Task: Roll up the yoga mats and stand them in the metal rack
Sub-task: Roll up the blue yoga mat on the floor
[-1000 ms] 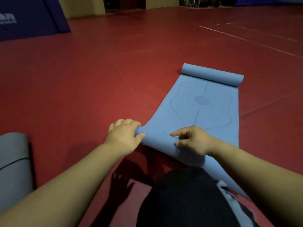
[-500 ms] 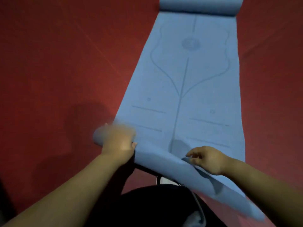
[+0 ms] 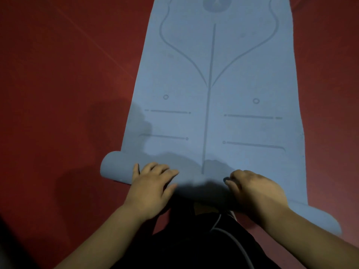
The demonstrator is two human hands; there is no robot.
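Rolling has barely begun: the blue yoga mat point(image 3: 213, 117) lies along the red floor point(image 3: 58, 90), its near end coiled under my left hand point(image 3: 153, 184), fingers spread flat, and my right hand point(image 3: 256, 193), fingers curled over it, so next I'd push both forward evenly.

Single view, head-worn, wide-angle. Faces forward and steeply down, over wearer's own lap. Close range: left hand point(image 3: 153, 189) at 7 o'clock, right hand point(image 3: 256, 193) at 5 o'clock, forearms entering from bottom edge. Blue mat point(image 3: 213, 113) runs toward 12 o'clock, cropped by top edge. Red floor point(image 3: 58, 94) at 9 and 3 o'clock.
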